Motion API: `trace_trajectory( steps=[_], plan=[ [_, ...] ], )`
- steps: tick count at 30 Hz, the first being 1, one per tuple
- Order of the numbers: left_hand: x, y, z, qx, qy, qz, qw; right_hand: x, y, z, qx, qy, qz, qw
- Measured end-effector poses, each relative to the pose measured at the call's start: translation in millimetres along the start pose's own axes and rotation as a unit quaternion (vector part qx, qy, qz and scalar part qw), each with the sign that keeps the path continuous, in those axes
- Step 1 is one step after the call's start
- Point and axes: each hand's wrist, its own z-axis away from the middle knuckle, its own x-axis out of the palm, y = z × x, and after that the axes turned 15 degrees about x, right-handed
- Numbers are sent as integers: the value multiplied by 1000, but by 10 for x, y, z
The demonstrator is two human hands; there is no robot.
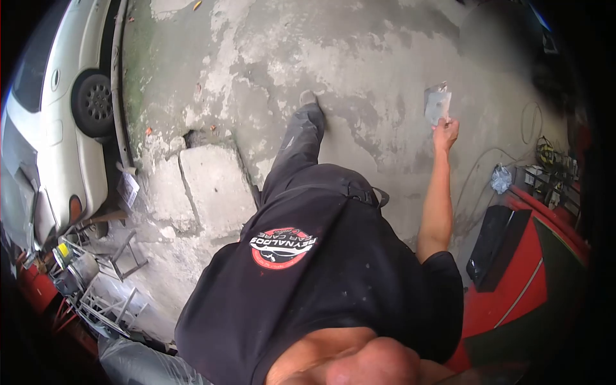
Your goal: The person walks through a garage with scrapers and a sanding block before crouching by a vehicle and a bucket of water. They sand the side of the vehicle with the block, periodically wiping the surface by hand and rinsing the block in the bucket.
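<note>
My right hand [445, 133] is stretched out ahead on the right, fingers closed on the near edge of a small flat piece [439, 106], pale grey with a darker upper corner. It looks like a thin sheet or plate; its exact kind I cannot tell. Concrete floor lies below and around it. My left hand is out of view, as is the left arm.
A white car [70, 141] stands along the left, beside a long pipe [118, 77]. Broken concrete slabs [212, 186] lie left of my leg. Metal frames [109, 301] crowd the lower left. On the right are a red panel [513, 295], a black box [497, 247] and a cable [478, 160].
</note>
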Motion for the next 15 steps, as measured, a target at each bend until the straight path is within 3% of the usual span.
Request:
trace_trajectory(
  steps=[2, 3, 4, 5, 6, 8, 9, 11, 12, 13, 14, 15],
  plan=[
    [-620, 584, -1003, 67, 30, -45, 996, 246, 128, -234, -46, 48, 180, 981],
    [-977, 931, -1576, 113, 74, -70, 988, 381, 398, -377, -14, 41, 207, 977],
    [-1394, 1351, -2112, 160, 137, -88, 974, 453, 524, -364, 81, 6, 187, 979],
    [-2182, 2245, -2357, 132, 219, 44, 966, 455, 585, -308, 30, 8, 286, 958],
    [-2917, 2953, -2774, 191, 263, 31, 945, 471, 688, -296, 70, -7, 311, 948],
    [-4324, 4382, -3466, 260, 323, 80, 906, 481, 915, -212, 143, -1, 309, 940],
    [-5011, 5132, -3605, 310, 347, 119, 877, 517, 2191, -568, 306, 6, 138, 942],
    [-6087, 6363, -3988, 380, 408, 128, 820, 750, 1669, -547, 440, -1, 184, 879],
    [-6620, 7067, -3688, 375, 374, 187, 827, 911, 1457, -638, 502, -3, 203, 840],
    [-6940, 7479, -4063, 430, 429, 201, 769, 1082, 1491, -931, 439, -70, 306, 842],
    [-7248, 7900, -4161, 448, 380, 268, 764, 1346, 1104, -1197, 435, -68, 324, 837],
    [-7426, 8111, -4444, 450, 385, 240, 769, 1648, 691, -1501, 430, -58, 336, 836]
  ],
)
